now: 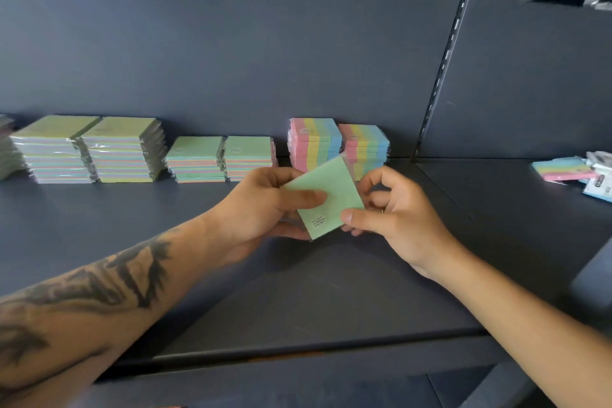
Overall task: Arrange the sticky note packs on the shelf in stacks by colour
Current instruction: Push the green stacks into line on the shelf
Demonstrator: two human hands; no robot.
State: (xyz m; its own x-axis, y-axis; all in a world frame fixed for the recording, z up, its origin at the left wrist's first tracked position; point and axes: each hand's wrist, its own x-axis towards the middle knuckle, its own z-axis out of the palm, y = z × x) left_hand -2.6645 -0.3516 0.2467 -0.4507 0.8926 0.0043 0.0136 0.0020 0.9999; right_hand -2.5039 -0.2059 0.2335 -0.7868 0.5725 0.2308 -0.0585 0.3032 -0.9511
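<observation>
A dark shelf [99,225] is seen with sticky note packs lined up along its back panel. At the far left, toward 9 o'clock, two tall green-topped stacks [89,149] are set touching side by side. Just right of them, two shorter green-topped stacks [220,159] are placed, also touching each other. Toward 12 o'clock from the hands, two striped stacks [334,142] in pink, yellow and blue are stood against the back panel, side by side.

Low at center, one green pack [326,197] is held tilted above the shelf, in front of the striped stacks, with small print at its lower edge. The left hand [265,209] is closed on the pack's 9 o'clock side, thumb on top, fingers underneath. The right hand [394,209] is closed on the 3 o'clock side, thumb pressed on the lower corner, fingers curled behind; both grips are narrow, holding the pack. The left forearm is marked by a dark tattoo [99,278].

At 3 o'clock, past the slotted upright [443,53], a loose striped pack [559,169] is laid on the neighbouring shelf beside wrapped items, too blurred to identify.
</observation>
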